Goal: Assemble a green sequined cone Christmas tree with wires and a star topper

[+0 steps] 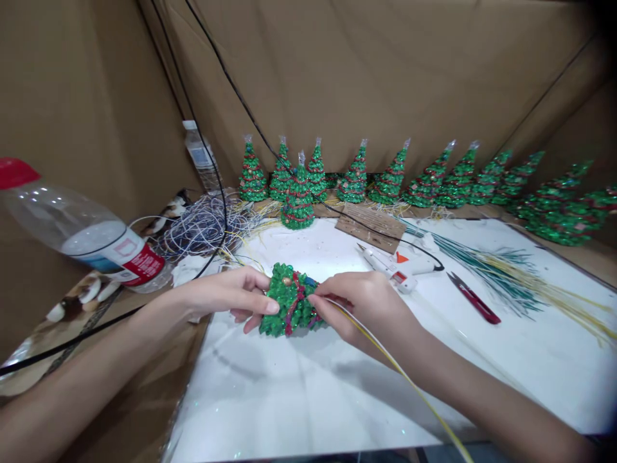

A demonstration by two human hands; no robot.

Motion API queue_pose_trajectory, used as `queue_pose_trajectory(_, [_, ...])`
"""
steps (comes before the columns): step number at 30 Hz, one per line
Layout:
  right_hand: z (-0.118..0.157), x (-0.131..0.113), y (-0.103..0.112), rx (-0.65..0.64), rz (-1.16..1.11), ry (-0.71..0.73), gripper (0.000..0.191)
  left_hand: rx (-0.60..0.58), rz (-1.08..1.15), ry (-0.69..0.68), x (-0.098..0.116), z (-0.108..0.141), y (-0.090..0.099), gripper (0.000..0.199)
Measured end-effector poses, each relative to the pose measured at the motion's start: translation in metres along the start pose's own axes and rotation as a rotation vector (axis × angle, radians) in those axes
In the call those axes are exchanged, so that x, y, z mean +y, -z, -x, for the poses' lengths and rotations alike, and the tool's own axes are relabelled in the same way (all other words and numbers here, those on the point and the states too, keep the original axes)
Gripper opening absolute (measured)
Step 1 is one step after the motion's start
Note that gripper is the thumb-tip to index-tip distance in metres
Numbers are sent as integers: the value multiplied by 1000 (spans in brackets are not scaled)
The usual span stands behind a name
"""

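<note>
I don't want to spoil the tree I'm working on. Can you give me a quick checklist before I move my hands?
1. Tree steadied: ok, the left hand holds it, tipped on its side.
2. Strand gripped: ok, pinched in the right hand, its length trailing toward you.
3. Strand's tip placed: cannot tell, the fingers hide it.
4. Glue gun cool: cannot tell; it lies on the board beyond the right hand.
5. Snips set down: ok, lying on the board's right side.
6. Board free of loose bits: not ok, green and yellow wires spread across its right side.
</note>
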State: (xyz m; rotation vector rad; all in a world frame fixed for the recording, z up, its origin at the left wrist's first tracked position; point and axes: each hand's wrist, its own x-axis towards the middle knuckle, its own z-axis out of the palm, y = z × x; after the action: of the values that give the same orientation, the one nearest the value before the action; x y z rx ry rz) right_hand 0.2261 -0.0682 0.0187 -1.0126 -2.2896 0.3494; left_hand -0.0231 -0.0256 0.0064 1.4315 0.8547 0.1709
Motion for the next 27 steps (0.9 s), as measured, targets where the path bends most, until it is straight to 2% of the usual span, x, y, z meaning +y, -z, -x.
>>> queue_pose_trajectory(6, [-5, -1, 1, -59, 21, -88, 14, -20, 18, -19, 2, 0, -2, 37])
queue_pose_trajectory(12, [-8, -9, -1, -124, 125, -30, 17, -3, 6, -16, 2, 0, -2, 37])
queue_pose_trajectory(17, [-11, -12, -1, -138, 199, -72, 16, 12, -11, -27, 3, 0, -4, 38])
queue_pose_trajectory(27, [-8, -9, -4, -102, -175, -170, 15, -3, -21, -45, 2, 0, -5, 38])
